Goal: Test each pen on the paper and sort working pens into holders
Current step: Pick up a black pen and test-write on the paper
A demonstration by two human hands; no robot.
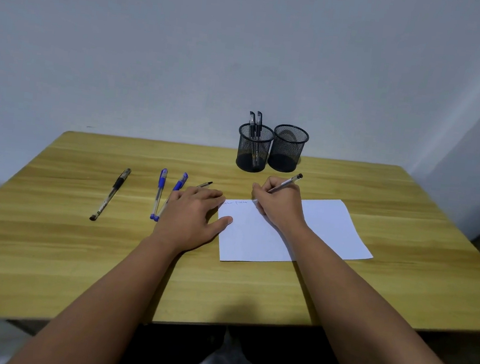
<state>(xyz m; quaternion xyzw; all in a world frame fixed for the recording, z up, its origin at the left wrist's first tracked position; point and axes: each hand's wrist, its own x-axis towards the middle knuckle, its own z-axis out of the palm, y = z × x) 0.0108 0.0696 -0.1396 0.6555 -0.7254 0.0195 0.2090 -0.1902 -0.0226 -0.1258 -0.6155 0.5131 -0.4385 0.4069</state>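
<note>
Writing a test scribble, the right hand [279, 204] pinches a pen [285, 183] in a writing grip, fingers curled round the barrel, tip down near the top left of the paper [327, 233], just right of two short written marks. The left hand [192, 217] lies flat, fingers straight and close together, thumb and fingertips resting on the paper's left edge to hold it down.

To do this step well, I judge the left hand should keep pressing the sheet so it does not slide, and the stroke should land on bare paper beside the marks, so a fresh line is easy to tell from an old one. Light, even pressure should be enough.

Two holders stand at the table's [51, 267] far edge, touching or nearly so: the left holder [253, 149] has two pens, while the right holder [287, 149] seems to have none. Untested pens lie left of the paper: a black pen [110, 194], two blue pens [159, 193] and one partly hidden by the left hand.
</note>
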